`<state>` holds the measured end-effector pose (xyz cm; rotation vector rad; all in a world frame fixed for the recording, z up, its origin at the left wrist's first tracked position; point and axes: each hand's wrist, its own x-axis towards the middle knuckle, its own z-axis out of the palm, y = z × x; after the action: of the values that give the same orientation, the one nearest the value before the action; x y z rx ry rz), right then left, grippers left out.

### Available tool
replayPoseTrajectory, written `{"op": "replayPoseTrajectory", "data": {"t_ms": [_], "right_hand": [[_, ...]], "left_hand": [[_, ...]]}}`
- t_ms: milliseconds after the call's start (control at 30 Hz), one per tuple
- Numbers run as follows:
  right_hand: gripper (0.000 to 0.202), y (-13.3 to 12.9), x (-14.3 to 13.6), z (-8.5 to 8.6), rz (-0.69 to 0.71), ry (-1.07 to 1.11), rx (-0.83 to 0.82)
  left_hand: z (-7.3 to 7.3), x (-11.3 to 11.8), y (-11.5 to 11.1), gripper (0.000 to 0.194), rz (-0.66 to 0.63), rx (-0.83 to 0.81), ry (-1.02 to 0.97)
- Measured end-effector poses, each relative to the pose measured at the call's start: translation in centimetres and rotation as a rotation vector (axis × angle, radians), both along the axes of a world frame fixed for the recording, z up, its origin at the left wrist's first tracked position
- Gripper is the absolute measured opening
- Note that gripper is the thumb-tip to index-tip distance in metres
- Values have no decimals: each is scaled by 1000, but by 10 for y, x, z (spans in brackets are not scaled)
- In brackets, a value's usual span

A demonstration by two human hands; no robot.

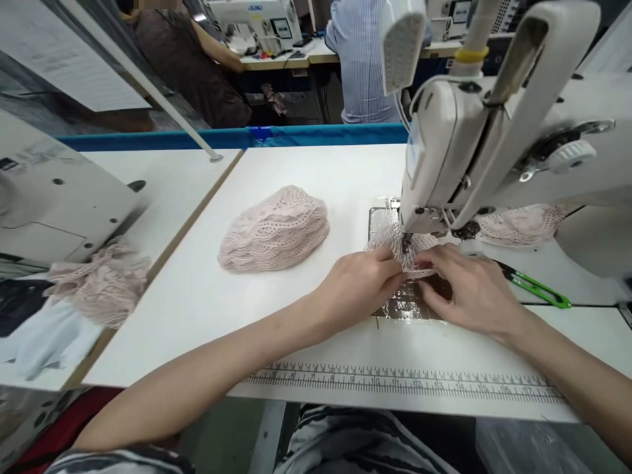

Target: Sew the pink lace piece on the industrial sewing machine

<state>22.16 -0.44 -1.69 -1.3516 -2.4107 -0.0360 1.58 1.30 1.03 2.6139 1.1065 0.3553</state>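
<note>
A pale pink openwork lace piece (pixel 392 238) is spread beneath the needle end of the sewing machine (pixel 439 141), with fine, net-like ruffles fanned to either side of it. On the machine's near side, the edge is gathered into a narrow strip and pinched at both ends; the remainder is partly hidden.

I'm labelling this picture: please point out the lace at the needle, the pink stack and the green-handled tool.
Lace at the needle (pixel 386 232), head view: gathers left of the needle.
Pink stack (pixel 276 234), head view: layered front side.
Green-handled tool (pixel 542 289), head view: the handle.
</note>
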Motion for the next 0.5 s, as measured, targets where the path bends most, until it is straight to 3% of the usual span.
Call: {"op": "replayPoseTrajectory", "data": {"t_ms": [133, 300, 500], "right_hand": [[25, 0, 0, -1, 52, 46, 59], [25, 1, 3, -3, 54, 106, -12], [22, 3, 7, -1, 31, 193, 73]], "left_hand": [[-1, 0, -2, 30, 2, 26, -26], [-3, -1, 0, 29, 2, 3, -24], [-5, 3, 17, 22, 25, -89, -16]]}}
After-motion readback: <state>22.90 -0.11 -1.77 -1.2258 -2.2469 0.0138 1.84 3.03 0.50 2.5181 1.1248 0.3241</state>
